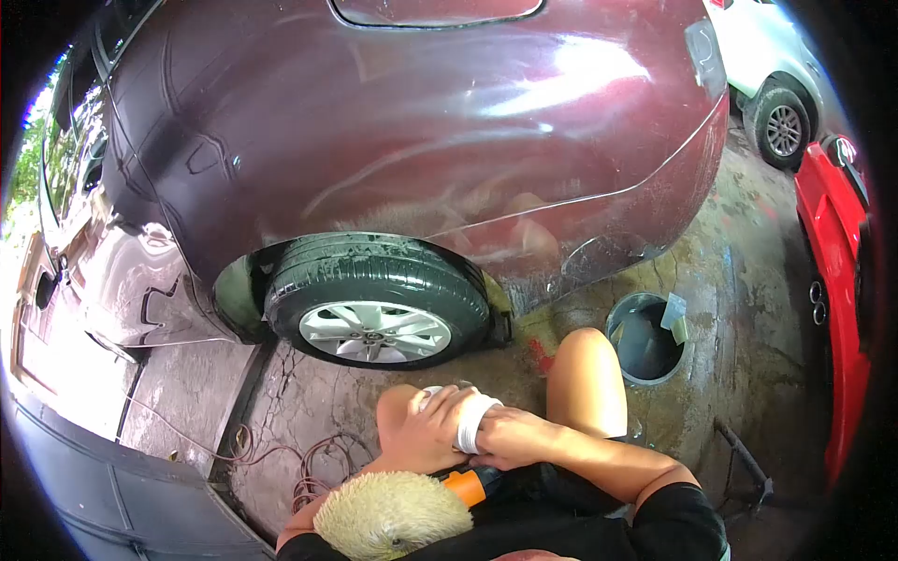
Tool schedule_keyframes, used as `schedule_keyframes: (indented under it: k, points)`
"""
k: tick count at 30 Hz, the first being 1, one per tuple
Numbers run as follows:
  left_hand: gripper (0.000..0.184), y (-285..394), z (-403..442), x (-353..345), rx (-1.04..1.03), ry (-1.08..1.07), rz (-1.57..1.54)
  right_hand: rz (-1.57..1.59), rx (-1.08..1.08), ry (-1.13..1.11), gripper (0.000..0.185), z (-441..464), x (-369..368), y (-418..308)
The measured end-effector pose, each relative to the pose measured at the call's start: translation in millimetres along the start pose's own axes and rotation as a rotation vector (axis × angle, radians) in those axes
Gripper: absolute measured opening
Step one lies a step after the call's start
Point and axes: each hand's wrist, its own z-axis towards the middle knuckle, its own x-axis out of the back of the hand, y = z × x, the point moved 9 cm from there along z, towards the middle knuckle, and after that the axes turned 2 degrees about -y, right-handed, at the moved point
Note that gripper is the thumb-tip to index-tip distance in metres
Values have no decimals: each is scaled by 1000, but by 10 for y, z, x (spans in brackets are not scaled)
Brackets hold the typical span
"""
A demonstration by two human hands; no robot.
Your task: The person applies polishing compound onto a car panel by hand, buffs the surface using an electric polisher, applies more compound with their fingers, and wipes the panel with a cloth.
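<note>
Both hands meet in front of my knees. My left hand [426, 428] is closed around something white [428, 396] that shows only partly above its fingers. A white band [472, 423] lies between the hands, and my right hand [510, 437] has its fingers pressed against it. Below them, near my lap, sits a fluffy cream polishing pad [395, 514] beside an orange part [465, 488] of a tool. Ahead stands a dark red car [374, 140] with a wet-looking tire [290, 280] and a silver wheel rim [376, 333].
A bucket of dark water [645, 348] stands right of my knee, with a light block on its rim. A reddish cord [323, 460] lies coiled on the concrete at the left. A red bumper [842, 280] and a white car [758, 47] are at the right.
</note>
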Motion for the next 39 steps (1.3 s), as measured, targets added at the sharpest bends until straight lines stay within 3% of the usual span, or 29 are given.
schedule_keyframes:
  k: [2, 5, 9, 11, 20, 29, 31, 33, 36, 39]
  points:
    - [101, 16, -2, -70, -48, -29, -37, 97, -81, -261, 36, 66, -162, 14]
    - [100, 27, -38, -139, -88, -68, -37, 39, -49, -149, 37, 84, -594, 233]
    - [102, 17, -84, -201, -110, -64, 10, -19, -110, -440, 37, 191, -832, 211]
    - [102, 17, -130, -215, -107, -73, 0, -36, -101, -443, 37, 160, -1234, 372]
    - [98, 10, -249, -146, -92, -61, -1, -3, -46, -420, 41, 268, -982, 113]
    - [105, -7, -244, -87, -49, -74, -123, -4, 27, -39, 36, 286, -754, 43]
    - [108, -17, -248, -113, -46, -82, -112, -7, 17, -44, 36, 276, -793, 67]
    - [109, -24, -240, -144, -38, -106, -132, -47, -26, -211, 37, 306, -839, 54]
    - [109, -3, -227, -150, -56, -118, -132, 60, -76, -415, 54, 304, -822, 23]
    - [107, 32, -213, -146, -74, -131, -134, 54, -59, -418, 51, 303, -721, -67]
